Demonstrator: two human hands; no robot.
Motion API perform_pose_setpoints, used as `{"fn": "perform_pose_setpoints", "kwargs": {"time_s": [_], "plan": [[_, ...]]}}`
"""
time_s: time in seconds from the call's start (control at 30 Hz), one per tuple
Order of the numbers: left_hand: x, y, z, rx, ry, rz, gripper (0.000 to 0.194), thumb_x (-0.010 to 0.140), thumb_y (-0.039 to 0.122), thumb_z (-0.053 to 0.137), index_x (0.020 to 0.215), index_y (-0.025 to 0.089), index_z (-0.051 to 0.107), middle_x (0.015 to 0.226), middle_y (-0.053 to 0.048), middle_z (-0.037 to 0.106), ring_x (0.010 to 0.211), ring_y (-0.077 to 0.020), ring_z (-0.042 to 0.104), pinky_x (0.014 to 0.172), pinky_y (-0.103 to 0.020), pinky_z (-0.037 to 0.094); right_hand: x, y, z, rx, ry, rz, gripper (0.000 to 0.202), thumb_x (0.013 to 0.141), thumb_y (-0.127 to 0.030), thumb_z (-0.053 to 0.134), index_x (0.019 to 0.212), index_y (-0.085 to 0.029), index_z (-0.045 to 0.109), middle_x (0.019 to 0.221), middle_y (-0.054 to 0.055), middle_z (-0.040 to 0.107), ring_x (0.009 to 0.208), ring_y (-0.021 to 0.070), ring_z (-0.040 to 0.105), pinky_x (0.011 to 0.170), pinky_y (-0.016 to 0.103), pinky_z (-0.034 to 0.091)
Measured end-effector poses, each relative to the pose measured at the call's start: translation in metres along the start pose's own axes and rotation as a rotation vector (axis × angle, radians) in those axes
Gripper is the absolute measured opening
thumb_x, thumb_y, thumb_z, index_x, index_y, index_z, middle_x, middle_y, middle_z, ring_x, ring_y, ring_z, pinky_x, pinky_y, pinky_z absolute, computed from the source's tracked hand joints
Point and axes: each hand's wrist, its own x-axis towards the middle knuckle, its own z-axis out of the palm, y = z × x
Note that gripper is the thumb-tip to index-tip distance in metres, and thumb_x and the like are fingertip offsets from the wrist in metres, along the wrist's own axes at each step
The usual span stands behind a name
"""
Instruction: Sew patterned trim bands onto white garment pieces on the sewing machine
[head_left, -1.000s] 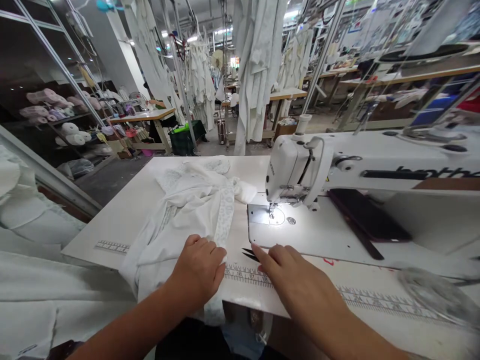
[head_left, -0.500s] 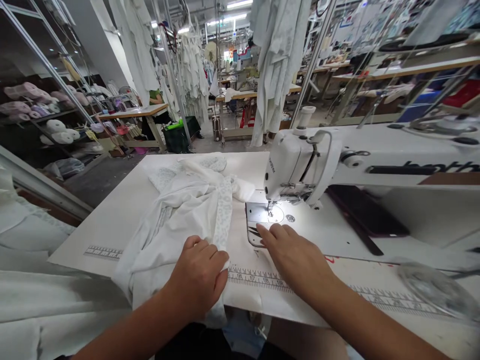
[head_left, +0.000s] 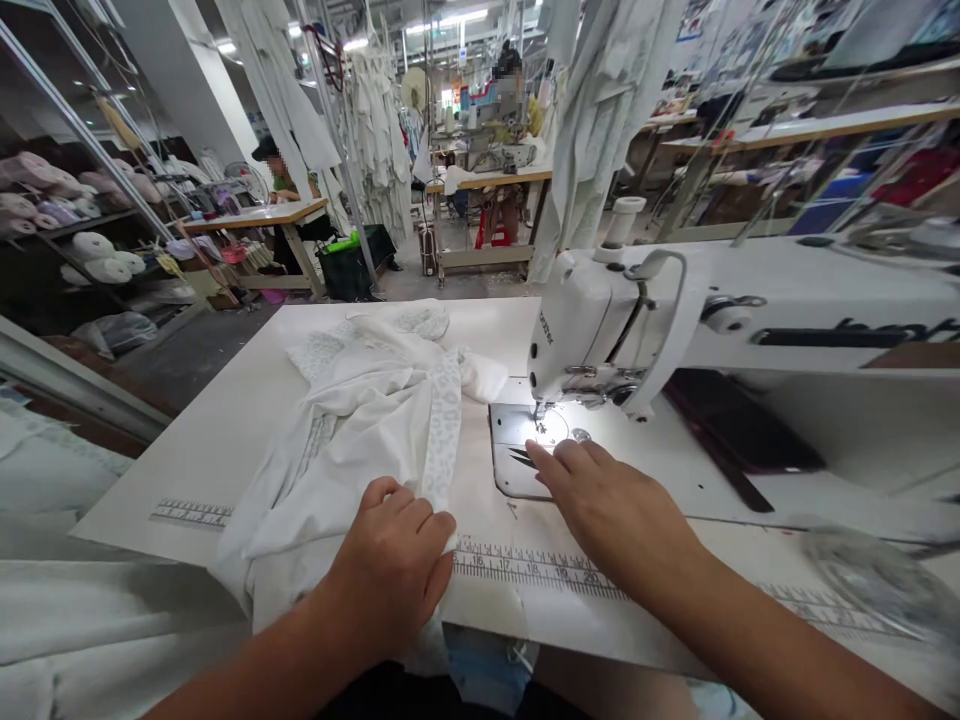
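A white garment (head_left: pixel 367 400) with a pale patterned band (head_left: pixel 444 420) lies bunched on the sewing table, left of the needle plate (head_left: pixel 504 425). My left hand (head_left: pixel 397 560) is closed on the band's near end, close to the front edge. Over the plate's near corner, my right hand (head_left: pixel 600 490) is closed, palm down. Dark pointed blades of thread snips (head_left: pixel 522 457) stick out to the left from under its fingers; the handles are hidden. Just beyond those fingers is the lit needle area of the white sewing machine (head_left: pixel 592 320).
A dark phone (head_left: pixel 750 425) lies under the machine arm. A printed ruler (head_left: pixel 517 565) runs along the table's front edge. At the right is a clear round dish (head_left: pixel 870 580). White cloth (head_left: pixel 112 620) hangs at the left. A person (head_left: pixel 281 170) sits at a table behind.
My right hand has shifted slightly right with the snips. My left hand keeps its hold on the garment. The head view has turned a little, bringing people in the background into sight.
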Motion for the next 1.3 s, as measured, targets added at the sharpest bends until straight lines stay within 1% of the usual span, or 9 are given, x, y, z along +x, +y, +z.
{"fn": "perform_pose_setpoints", "kwargs": {"time_s": [0.37, 0.53, 0.73, 0.9, 1.03, 1.1, 1.17, 1.23, 1.3], "plan": [[0.0, -0.003, 0.005, -0.003, -0.022, 0.009, 0.016, 0.081, 0.009, 0.046, 0.085, 0.019, 0.058, 0.067, -0.001, 0.053, 0.067, -0.0189, 0.047, 0.082, -0.043, 0.037, 0.01, -0.017, 0.008, 0.061, 0.005, -0.143, 0.049, 0.075, 0.005, 0.045, 0.121, -0.007, 0.055, 0.082, 0.006, 0.065, 0.07, 0.0194, 0.059, 0.05, 0.031, 0.044], [0.001, -0.006, 0.009, 0.006, -0.015, -0.008, 0.015, 0.082, 0.009, 0.046, 0.083, 0.019, 0.058, 0.066, -0.001, 0.053, 0.066, -0.0184, 0.048, 0.082, -0.042, 0.038, 0.007, -0.022, 0.006, 0.081, -0.028, -0.132, 0.045, 0.075, 0.005, 0.047, 0.118, -0.006, 0.057, 0.08, 0.006, 0.065, 0.067, 0.019, 0.059, 0.049, 0.03, 0.041], [-0.001, -0.007, 0.007, -0.007, 0.009, -0.01, 0.016, 0.082, 0.008, 0.047, 0.084, 0.018, 0.06, 0.067, -0.001, 0.054, 0.066, -0.0182, 0.049, 0.081, -0.042, 0.037, 0.002, -0.024, 0.006, 0.127, -0.082, -0.077, 0.04, 0.082, 0.0, 0.049, 0.119, -0.011, 0.057, 0.085, 0.004, 0.065, 0.072, 0.0177, 0.06, 0.053, 0.028, 0.044], [-0.009, -0.013, -0.002, -0.031, 0.045, -0.061, 0.019, 0.083, 0.007, 0.048, 0.087, 0.017, 0.063, 0.07, -0.002, 0.057, 0.069, -0.0188, 0.053, 0.078, -0.041, 0.038, -0.015, -0.002, 0.007, 0.137, -0.111, 0.084, 0.03, 0.089, -0.012, 0.05, 0.118, -0.013, 0.059, 0.09, 0.007, 0.066, 0.076, 0.0196, 0.062, 0.05, 0.027, 0.042], [-0.015, -0.018, -0.007, -0.041, 0.127, -0.077, 0.016, 0.086, 0.009, 0.051, 0.09, 0.017, 0.064, 0.077, -0.003, 0.062, 0.074, -0.0184, 0.056, 0.079, -0.04, 0.041, -0.034, 0.023, 0.013, 0.147, -0.109, 0.224, 0.033, 0.096, -0.026, 0.04, 0.121, -0.014, 0.059, 0.094, 0.009, 0.066, 0.074, 0.0206, 0.062, 0.045, 0.026, 0.039], [-0.019, -0.021, -0.011, -0.031, 0.193, -0.096, 0.015, 0.088, 0.012, 0.052, 0.093, 0.018, 0.065, 0.081, -0.004, 0.064, 0.079, -0.0188, 0.058, 0.08, -0.04, 0.043, -0.042, 0.038, 0.02, 0.156, -0.074, 0.308, 0.038, 0.098, -0.03, 0.037, 0.123, -0.013, 0.059, 0.095, 0.011, 0.066, 0.079, 0.023, 0.062, 0.053, 0.029, 0.045], [-0.025, -0.025, -0.015, -0.041, 0.232, -0.131, 0.013, 0.089, 0.014, 0.054, 0.094, 0.018, 0.065, 0.083, -0.005, 0.065, 0.082, -0.0191, 0.059, 0.081, -0.038, 0.046, -0.048, 0.054, 0.028, 0.155, -0.038, 0.346, 0.04, 0.097, -0.032, 0.038, 0.119, -0.009, 0.062, 0.095, 0.013, 0.066, 0.086, 0.0268, 0.06, 0.068, 0.037, 0.05], [-0.031, -0.028, -0.02, -0.104, 0.249, -0.181, 0.012, 0.089, 0.016, 0.055, 0.094, 0.019, 0.066, 0.084, -0.005, 0.066, 0.082, -0.0186, 0.06, 0.078, -0.033, 0.048, -0.051, 0.068, 0.033, 0.154, -0.015, 0.346, 0.04, 0.094, -0.031, 0.041, 0.112, -0.006, 0.067, 0.098, 0.017, 0.066, 0.091, 0.031, 0.058, 0.08, 0.045, 0.048], [-0.037, -0.028, -0.025, -0.221, 0.235, -0.265, 0.012, 0.089, 0.019, 0.055, 0.093, 0.02, 0.066, 0.084, -0.005, 0.067, 0.081, -0.0177, 0.062, 0.074, -0.029, 0.05, -0.051, 0.073, 0.034, 0.159, 0.014, 0.357, 0.042, 0.093, -0.03, 0.04, 0.11, -0.003, 0.068, 0.103, 0.022, 0.065, 0.095, 0.0369, 0.056, 0.082, 0.053, 0.046]]}}
